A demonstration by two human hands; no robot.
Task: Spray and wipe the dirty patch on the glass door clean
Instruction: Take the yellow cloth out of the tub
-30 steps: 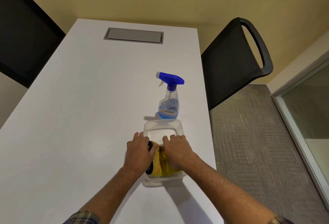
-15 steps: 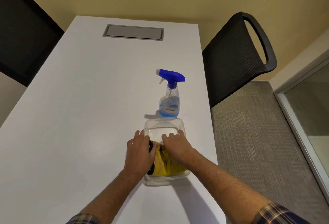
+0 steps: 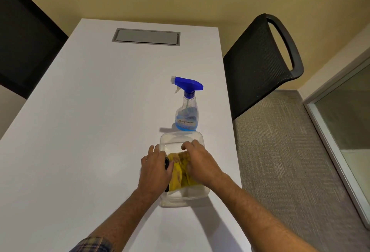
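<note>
A clear plastic container (image 3: 181, 137) stands near the right edge of the white table (image 3: 96, 115), with a yellow cloth (image 3: 178, 169) bunched inside it. My left hand (image 3: 155, 169) lies over the container's left rim, covering part of a black object (image 3: 167, 161). My right hand (image 3: 200, 161) reaches into the container, fingers curled down on the cloth. Just beyond the container a spray bottle (image 3: 187, 112) with a blue trigger head and blue liquid stands upright, untouched. The glass door (image 3: 348, 115) shows at the far right; no dirty patch is visible on it from here.
A black mesh chair (image 3: 258, 61) stands close to the table's right side, between table and door. Another dark chair (image 3: 24, 37) is at the left. A grey cable hatch (image 3: 146, 36) is set in the table's far end. Grey carpet (image 3: 280, 151) lies on the right.
The view has shifted slightly. Both hands stay on the container and cloth, with the right fingers edging a little farther over the cloth.
</note>
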